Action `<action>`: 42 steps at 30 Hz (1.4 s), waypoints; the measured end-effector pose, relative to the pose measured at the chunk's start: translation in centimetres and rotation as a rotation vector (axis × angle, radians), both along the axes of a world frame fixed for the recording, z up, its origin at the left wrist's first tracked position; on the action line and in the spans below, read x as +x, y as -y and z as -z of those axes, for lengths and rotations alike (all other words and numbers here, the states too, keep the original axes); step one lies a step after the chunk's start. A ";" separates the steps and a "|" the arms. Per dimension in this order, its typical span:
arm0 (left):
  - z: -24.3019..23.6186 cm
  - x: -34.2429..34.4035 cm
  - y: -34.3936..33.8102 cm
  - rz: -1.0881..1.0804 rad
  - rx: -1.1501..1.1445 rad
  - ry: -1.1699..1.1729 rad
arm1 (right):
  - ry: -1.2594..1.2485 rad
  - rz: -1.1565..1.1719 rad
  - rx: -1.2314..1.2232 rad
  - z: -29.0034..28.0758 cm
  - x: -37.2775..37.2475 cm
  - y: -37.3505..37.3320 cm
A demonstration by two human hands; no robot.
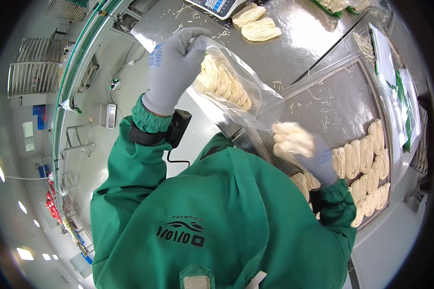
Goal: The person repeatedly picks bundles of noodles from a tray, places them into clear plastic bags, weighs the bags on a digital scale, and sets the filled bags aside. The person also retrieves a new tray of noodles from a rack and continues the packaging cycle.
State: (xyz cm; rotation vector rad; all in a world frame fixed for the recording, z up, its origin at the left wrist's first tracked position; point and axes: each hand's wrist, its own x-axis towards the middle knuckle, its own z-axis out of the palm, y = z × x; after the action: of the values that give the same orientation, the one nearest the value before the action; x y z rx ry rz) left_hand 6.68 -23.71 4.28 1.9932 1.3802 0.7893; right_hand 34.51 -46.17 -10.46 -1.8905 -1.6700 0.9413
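In a grey glove, my left hand [178, 62] pinches the edge of a clear plastic bag [260, 91] and holds it up over the table's near edge. Inside the bag lies a bundle of pale noodles [222, 84], and its mouth faces right. My right hand [318, 161], gloved too, grips another noodle bundle [291, 142] just below the bag's open end. Beneath that hand, a mesh tray [318, 106] carries rows of folded noodle bundles [359, 156] on its near right part.
A scale [219, 6] stands at the far side of the steel table [294, 36], beside two loose noodle bundles [258, 24]. Stacked plastic packaging [400, 106] lies right of the tray. Noodle scraps are scattered about. A green-edged conveyor [67, 82] curves past on the left.
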 end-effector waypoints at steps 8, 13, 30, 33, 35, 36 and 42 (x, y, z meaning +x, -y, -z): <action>0.7 3.8 1.3 0.187 0.213 -0.193 | -0.002 0.059 0.556 -5.9 -7.3 -8.0; 1.3 4.9 4.2 0.311 0.309 -0.414 | -0.038 0.001 0.330 -3.9 -6.8 -9.4; 1.2 6.6 9.9 0.605 0.260 -0.322 | -1.649 -0.153 -0.214 -5.8 -7.9 -10.7; 1.1 4.9 8.6 0.289 0.317 -0.078 | -0.739 -0.233 -0.175 -3.8 -8.8 -11.6; 1.1 5.1 8.6 0.381 0.410 -0.140 | -0.676 -0.119 -0.119 -2.5 -10.3 -12.3; 1.0 5.3 8.4 0.426 0.450 -0.138 | -0.619 -0.203 -0.013 -1.9 -10.8 -13.0; 1.3 -0.2 -0.7 -0.086 -0.073 0.465 | -0.188 -0.248 0.422 -3.9 -11.8 -17.0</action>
State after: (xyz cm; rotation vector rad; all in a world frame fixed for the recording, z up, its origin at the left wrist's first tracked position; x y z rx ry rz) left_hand 6.49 -23.04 2.93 1.5705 1.2012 1.1378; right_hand 22.73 -29.18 -6.60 -1.3044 -1.8408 0.7530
